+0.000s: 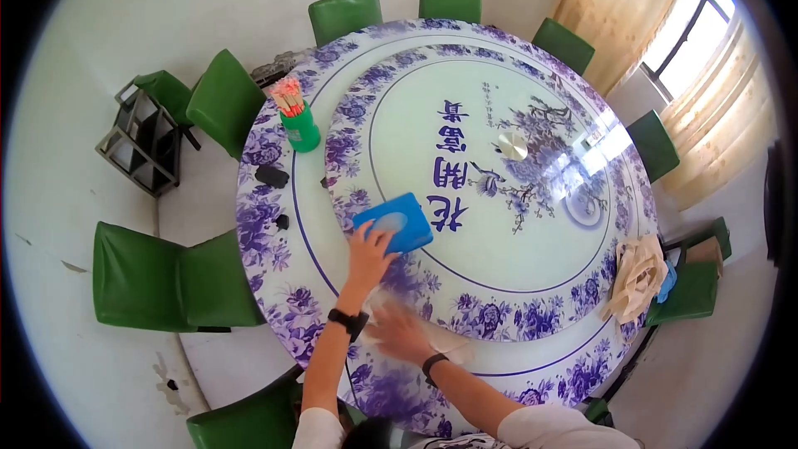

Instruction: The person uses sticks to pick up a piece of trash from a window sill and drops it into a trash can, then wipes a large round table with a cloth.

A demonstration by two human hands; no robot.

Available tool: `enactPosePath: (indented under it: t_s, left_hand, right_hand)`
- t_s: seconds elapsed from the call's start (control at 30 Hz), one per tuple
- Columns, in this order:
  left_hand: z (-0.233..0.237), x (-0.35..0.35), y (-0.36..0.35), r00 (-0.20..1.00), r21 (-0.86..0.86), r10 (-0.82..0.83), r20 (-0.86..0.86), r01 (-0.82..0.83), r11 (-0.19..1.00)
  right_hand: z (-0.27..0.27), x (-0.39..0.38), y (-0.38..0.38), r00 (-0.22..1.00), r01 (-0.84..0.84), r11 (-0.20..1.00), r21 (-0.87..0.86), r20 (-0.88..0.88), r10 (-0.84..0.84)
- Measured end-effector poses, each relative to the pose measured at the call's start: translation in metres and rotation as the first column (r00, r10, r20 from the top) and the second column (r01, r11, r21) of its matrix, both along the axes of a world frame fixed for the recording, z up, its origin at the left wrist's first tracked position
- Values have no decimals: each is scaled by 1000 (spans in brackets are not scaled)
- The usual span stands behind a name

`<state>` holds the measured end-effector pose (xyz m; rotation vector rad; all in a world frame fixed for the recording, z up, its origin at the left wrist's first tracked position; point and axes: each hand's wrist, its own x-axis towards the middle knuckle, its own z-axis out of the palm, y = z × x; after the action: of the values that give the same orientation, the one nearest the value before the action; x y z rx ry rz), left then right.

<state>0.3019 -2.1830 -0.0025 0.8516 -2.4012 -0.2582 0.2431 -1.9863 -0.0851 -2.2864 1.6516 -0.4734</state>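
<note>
My left hand [371,256] grips the near edge of a blue box [393,223], its fingers bent over the side. The box has a pale oval on top, like a tissue box, and overlaps the rim of the glass turntable [407,125]. Lower down, my right hand [401,330] is smeared by motion, low over the near part of the round table [499,357]. A pale, blurred cloth or tissue [449,344] shows beside and under that hand; I cannot tell whether the fingers hold it. Both wrists wear dark bands.
A green holder [300,128] full of chopsticks stands at the left, near black objects [272,175]. Crumpled beige cloth [635,278] lies on the right edge. Green chairs [223,100] ring the table. A dark shelf rack [145,140] stands by the left wall.
</note>
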Motion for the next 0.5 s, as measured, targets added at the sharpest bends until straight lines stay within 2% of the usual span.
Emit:
enactPosePath:
  t_s: [0.1, 0.2, 0.27, 0.33, 0.43, 0.5]
  left_hand:
    - [-12, -7, 0, 998, 41, -13, -59, 16, 999]
    - [-15, 22, -31, 942, 183, 151, -299, -98, 978]
    - [-63, 73, -85, 916, 63, 301, -266, -295, 953]
    - [-79, 112, -113, 775, 47, 618, -129, -618, 785]
    - [-82, 129, -127, 666, 52, 711, 228, -737, 674]
    - [-88, 127, -141, 761, 75, 616, 204, -639, 765]
  right_hand:
    - [-1, 0, 2, 1000, -2, 1000, -10, -4, 2]
    - [-3, 2, 2, 1000, 25, 1000, -15, -4, -25]
    - [-2, 2, 4, 999, 43, 999, -22, -9, -43]
    - [1, 2, 6, 998, 56, 998, -18, 1, -56]
    - [5, 1, 6, 997, 73, 997, -38, 4, -73]
    - [7, 4, 8, 997, 77, 996, -33, 2, -77]
